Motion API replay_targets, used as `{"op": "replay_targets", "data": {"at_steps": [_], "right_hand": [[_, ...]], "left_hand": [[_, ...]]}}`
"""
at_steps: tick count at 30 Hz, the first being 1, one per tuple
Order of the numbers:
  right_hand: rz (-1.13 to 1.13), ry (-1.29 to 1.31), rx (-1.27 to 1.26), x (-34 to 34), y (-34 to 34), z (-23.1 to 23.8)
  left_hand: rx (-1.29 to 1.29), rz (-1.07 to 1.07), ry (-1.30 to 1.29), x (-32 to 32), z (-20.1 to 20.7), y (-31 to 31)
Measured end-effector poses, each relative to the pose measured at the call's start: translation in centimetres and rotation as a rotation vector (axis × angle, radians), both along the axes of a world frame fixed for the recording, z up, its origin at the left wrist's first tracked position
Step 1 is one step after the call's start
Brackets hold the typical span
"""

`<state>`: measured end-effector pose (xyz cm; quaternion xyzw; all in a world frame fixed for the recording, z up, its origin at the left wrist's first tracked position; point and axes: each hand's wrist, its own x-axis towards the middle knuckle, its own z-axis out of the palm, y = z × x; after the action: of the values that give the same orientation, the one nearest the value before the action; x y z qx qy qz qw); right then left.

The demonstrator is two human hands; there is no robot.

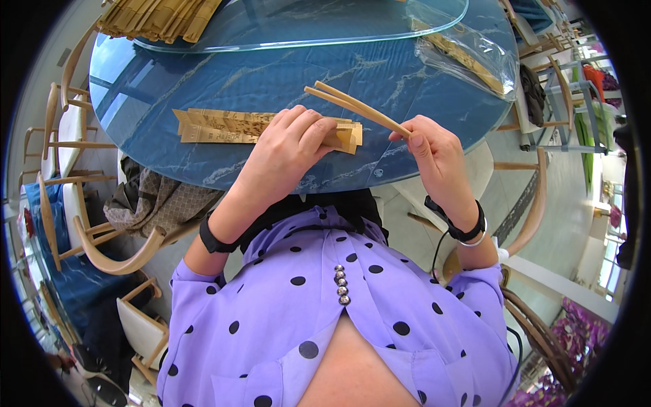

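In my right hand [439, 154], closed thumb against fingers, is a pair of wooden chopsticks [358, 108]. Their far ends point up and left over the table, slightly apart from each other. My left hand [286, 150] is closed on brown printed paper chopstick sleeves [218, 127] close to the table's near edge. The sleeves stick out on both sides of that hand, and some overlap. At its right side one sleeve end looks open. How many sleeves the fingers grip is hidden.
A pile of brown paper sleeves [159, 19] sits at the far left of the round blue marbled table [224, 78]. A clear glass turntable [305, 42] spans the far side. Clear plastic packaging [468, 57] with a sleeve inside lies at far right. Wooden chairs [135, 261] surround the table.
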<state>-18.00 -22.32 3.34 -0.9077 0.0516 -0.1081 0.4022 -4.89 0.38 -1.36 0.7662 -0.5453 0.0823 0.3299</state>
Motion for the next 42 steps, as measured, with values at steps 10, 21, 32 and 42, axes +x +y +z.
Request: {"op": "replay_targets", "data": {"at_steps": [10,21,32,42], "right_hand": [[-0.059,-0.176,-0.527,-3.2,-1.9,-0.7],[0.005,0.045,0.389,-0.5,1.5,-0.4],[0.148,0.349,0.697,2.0,1.9,-0.1],[0.085,0.361,0.603,2.3,2.0,-1.4]], "left_hand": [[-0.024,0.012,0.007,0.8,-0.4,-0.4],[-0.051,-0.04,0.098,-0.6,1.4,-0.8],[-0.012,-0.141,0.123,-1.2,1.3,-0.3],[0.02,-0.074,-0.223,-1.5,0.7,-0.7]]}}
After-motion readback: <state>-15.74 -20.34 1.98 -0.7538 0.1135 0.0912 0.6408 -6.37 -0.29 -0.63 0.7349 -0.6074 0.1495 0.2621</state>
